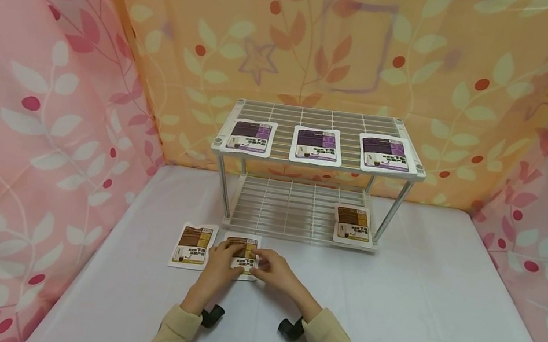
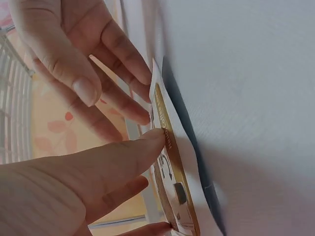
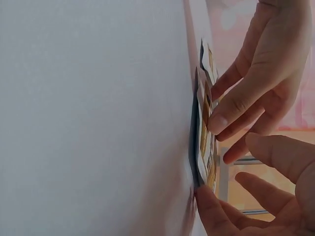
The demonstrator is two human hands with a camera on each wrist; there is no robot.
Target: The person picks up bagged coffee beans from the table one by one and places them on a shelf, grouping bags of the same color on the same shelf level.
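Observation:
A white pouch with a brown-and-yellow label [image 1: 244, 261] lies on the white table between both hands. My left hand [image 1: 220, 266] rests on its left side. In the left wrist view, the left thumb [image 2: 153, 139] touches the label face and the fingers extend past it. At the pouch's right edge is my right hand [image 1: 279, 272]; in the right wrist view one right fingertip [image 3: 207, 196] touches that edge, while the thumb stands off it. A matching pouch [image 1: 193, 245] lies just left of the left hand. The hands cover part of the middle pouch.
Behind the hands stands a two-tier white wire rack [image 1: 300, 210]. Three purple-labelled pouches, left [image 1: 251, 137], middle [image 1: 316, 145] and right [image 1: 388, 154], lie on its top tier. One brown-labelled pouch [image 1: 353, 225] is on the lower tier's right end. Patterned cloth surrounds the table.

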